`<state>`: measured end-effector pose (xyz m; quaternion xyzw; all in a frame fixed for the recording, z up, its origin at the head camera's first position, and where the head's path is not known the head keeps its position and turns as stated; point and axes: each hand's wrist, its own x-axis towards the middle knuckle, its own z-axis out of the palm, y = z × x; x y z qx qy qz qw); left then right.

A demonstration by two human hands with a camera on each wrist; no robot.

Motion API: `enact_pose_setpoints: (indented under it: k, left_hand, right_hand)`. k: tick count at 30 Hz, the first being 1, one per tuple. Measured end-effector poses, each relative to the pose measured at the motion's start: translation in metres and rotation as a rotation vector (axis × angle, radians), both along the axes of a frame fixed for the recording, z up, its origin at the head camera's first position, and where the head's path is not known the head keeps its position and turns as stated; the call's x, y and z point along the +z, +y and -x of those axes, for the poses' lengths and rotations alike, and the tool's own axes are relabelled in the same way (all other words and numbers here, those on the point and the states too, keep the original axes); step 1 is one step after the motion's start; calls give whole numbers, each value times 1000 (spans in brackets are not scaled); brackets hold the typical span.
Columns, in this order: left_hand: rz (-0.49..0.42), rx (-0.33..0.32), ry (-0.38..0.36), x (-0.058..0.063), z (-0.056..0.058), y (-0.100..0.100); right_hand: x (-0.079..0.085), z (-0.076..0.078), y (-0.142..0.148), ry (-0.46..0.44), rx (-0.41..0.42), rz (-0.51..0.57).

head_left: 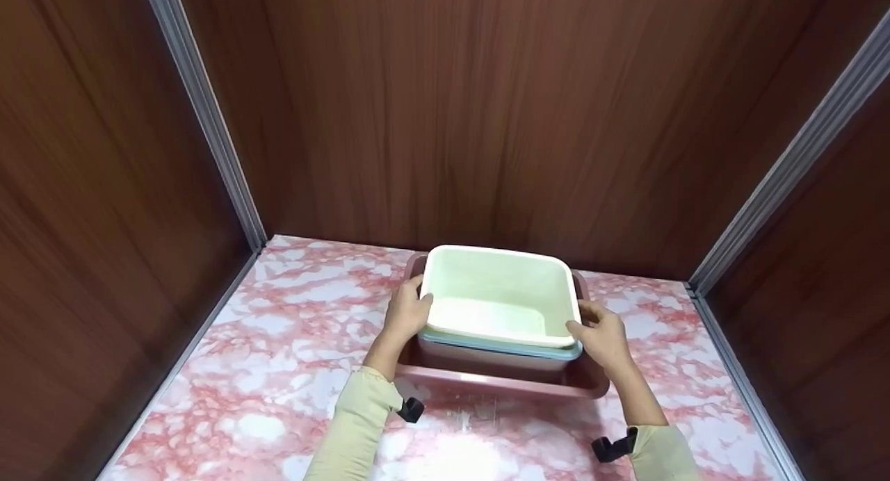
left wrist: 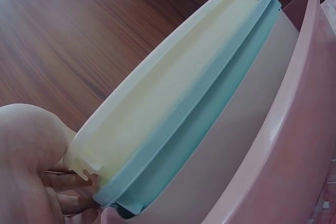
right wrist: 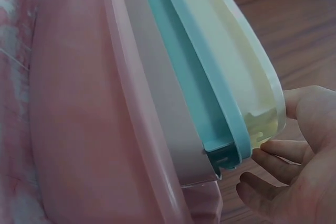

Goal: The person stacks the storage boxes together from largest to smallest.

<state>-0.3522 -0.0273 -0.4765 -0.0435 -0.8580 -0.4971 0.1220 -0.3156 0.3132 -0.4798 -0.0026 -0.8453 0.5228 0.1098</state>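
Note:
A pale yellow plastic basin [head_left: 497, 276] sits topmost in a nested stack, its inside bare. My left hand [head_left: 407, 314] grips its left end, thumb over the rim and fingers beneath. At the opposite end my right hand [head_left: 603, 336] holds the rim, thumb on top, fingers under the lip. Just below is a light blue basin [left wrist: 197, 95], its rim showing a band of the yellow wall above it. That one rests in a greyish pink basin [right wrist: 157, 72], and a larger dusky pink basin [head_left: 497, 381] surrounds the whole stack at the bottom.
The stack stands on a table [head_left: 278, 370] with a red and white marbled top. Brown wood-grain panels [head_left: 459, 119] rise behind and at both sides, joined by metal corner posts [head_left: 208, 119]. Dark wrist straps [head_left: 411, 410] hang at both sleeves.

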Motion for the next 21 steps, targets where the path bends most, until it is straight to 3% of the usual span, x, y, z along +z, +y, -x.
enact_pose_setpoints:
  k: [21]
  left_hand:
    - [-6, 3, -1, -12, 0, -1]
  right_hand:
    - [-7, 0, 0, -37, -1, 24]
